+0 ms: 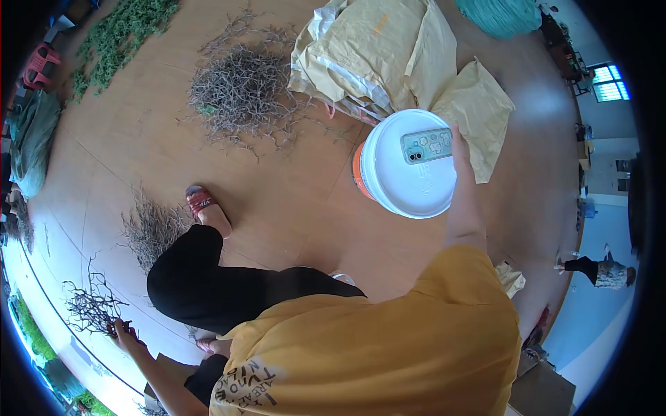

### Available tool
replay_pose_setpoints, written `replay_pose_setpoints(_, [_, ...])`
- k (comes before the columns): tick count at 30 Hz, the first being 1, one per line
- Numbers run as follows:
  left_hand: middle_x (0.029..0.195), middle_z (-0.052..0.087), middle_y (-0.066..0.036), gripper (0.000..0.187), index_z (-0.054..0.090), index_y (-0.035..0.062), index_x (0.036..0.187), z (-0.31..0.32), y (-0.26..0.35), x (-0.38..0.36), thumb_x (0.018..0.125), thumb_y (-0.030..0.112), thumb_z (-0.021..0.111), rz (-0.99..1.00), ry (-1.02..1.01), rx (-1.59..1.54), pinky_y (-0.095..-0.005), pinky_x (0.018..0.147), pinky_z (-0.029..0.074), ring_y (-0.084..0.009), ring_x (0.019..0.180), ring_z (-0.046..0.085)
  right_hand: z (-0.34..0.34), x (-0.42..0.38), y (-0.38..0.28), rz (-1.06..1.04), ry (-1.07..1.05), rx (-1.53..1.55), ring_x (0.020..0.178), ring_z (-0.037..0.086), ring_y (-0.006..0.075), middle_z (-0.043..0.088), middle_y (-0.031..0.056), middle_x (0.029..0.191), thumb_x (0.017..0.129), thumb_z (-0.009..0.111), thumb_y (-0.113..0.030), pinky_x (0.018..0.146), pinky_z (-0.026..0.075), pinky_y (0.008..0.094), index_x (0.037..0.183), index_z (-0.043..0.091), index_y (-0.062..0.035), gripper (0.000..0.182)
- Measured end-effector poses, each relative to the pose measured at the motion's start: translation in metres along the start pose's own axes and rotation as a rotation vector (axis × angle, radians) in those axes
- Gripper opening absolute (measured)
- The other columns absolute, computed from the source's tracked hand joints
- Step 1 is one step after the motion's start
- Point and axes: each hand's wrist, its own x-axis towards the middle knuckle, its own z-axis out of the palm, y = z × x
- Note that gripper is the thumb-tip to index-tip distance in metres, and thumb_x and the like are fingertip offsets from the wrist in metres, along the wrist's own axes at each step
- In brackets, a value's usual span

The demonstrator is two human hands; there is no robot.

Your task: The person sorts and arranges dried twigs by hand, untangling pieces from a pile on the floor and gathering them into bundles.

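Note:
My left hand (125, 338) is closed around a bunch of dark, crooked dry twigs (96, 305), held out low at the left. On the right, my right hand (463, 154) reaches to the edge of a white bucket lid (409, 184), beside the end of a phone in a pale green patterned case (426, 145). Its fingers barely show, so I cannot make out whether they grip the phone or only rest by it. The phone lies on the lid with its camera side up. Below the lid, part of the orange bucket (361, 170) shows.
A tangled heap of dry twigs (239, 90) lies on the brown floor, with a smaller twig pile (152, 229) near my sandalled foot (201, 201). Large tan paper sacks (381, 52) stand behind the bucket. Green plants (125, 38) spread at upper left. Another person (603, 270) is far right.

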Motion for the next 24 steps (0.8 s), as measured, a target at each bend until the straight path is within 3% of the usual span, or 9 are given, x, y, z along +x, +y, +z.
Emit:
replay_pose_setpoints(3, [0.102,0.061,0.002,0.052,0.048,0.02,0.123,0.015,0.006,-0.004,0.077,0.024,0.071,-0.011,-0.018,-0.099,-0.0239,0.064,0.037,-0.0084,0.086,0.056,0.017,-0.012,-0.043,-0.119,-0.077,-0.119,0.125,0.044,0.0327,0.05,0.0179,0.132,0.089,0.023,-0.066,0.102,0.033,0.0396,0.131,0.05,-0.0085,0.076])
replay_pose_setpoints(5, [0.099,0.061,0.0,0.042,0.051,0.0153,0.118,0.035,0.032,-0.037,0.081,0.021,0.068,0.006,0.008,-0.095,-0.0216,0.06,0.04,-0.0078,0.079,0.056,0.034,-0.011,-0.073,-0.182,-0.118,-0.292,0.124,0.046,0.032,0.052,0.0153,0.131,0.088,0.021,-0.067,0.101,0.034,0.0404,0.13,0.051,-0.0132,0.074])
replay_pose_setpoints(11, [0.096,0.061,-0.002,0.04,0.052,0.012,0.12,0.029,0.032,-0.041,0.083,0.018,0.067,0.029,0.02,-0.169,-0.0222,0.06,0.043,-0.009,0.075,0.056,0.118,-0.051,-0.209,-0.513,-0.369,-0.561,0.116,0.053,0.0269,0.06,0.0082,0.12,0.086,0.022,-0.071,0.097,0.038,0.0384,0.119,0.06,-0.0179,0.073])
replay_pose_setpoints(17, [0.092,0.062,0.0,0.041,0.053,0.013,0.12,-0.003,0.002,-0.03,0.083,0.021,0.068,0.009,0.162,-0.21,-0.0204,0.059,0.041,-0.0077,0.073,0.056,0.243,-0.095,-0.314,-1.049,-0.703,-0.965,0.106,0.058,0.0278,0.065,0.0071,0.109,0.086,0.025,-0.071,0.09,0.043,0.038,0.105,0.066,-0.0138,0.073])
replay_pose_setpoints(20, [0.093,0.061,0.0,0.036,0.054,0.0137,0.116,-0.041,-0.003,-0.033,0.083,0.023,0.067,-0.037,0.199,-0.198,-0.0201,0.06,0.041,-0.0071,0.078,0.056,0.277,-0.11,-0.343,-1.016,-0.9,-1.085,0.106,0.058,0.0281,0.065,0.0076,0.11,0.087,0.028,-0.07,0.091,0.043,0.0367,0.104,0.066,-0.0108,0.073])
replay_pose_setpoints(23, [0.094,0.06,0.0,0.031,0.056,0.0137,0.111,-0.064,-0.021,-0.036,0.084,0.024,0.067,-0.078,0.218,-0.168,-0.02,0.06,0.041,-0.0078,0.082,0.056,0.271,-0.109,-0.347,-0.971,-0.949,-0.819,0.106,0.058,0.0259,0.064,0.0088,0.111,0.088,0.036,-0.065,0.092,0.042,0.0353,0.108,0.065,-0.0094,0.066])
replay_pose_setpoints(24, [0.094,0.06,0.0,0.031,0.056,0.0135,0.111,-0.064,-0.021,-0.038,0.084,0.024,0.067,-0.08,0.225,-0.158,-0.0201,0.06,0.041,-0.0079,0.082,0.056,0.255,-0.113,-0.336,-0.979,-0.859,-0.476,0.106,0.058,0.0226,0.064,0.0094,0.112,0.091,0.045,-0.056,0.094,0.042,0.0338,0.114,0.062,-0.008,0.056])
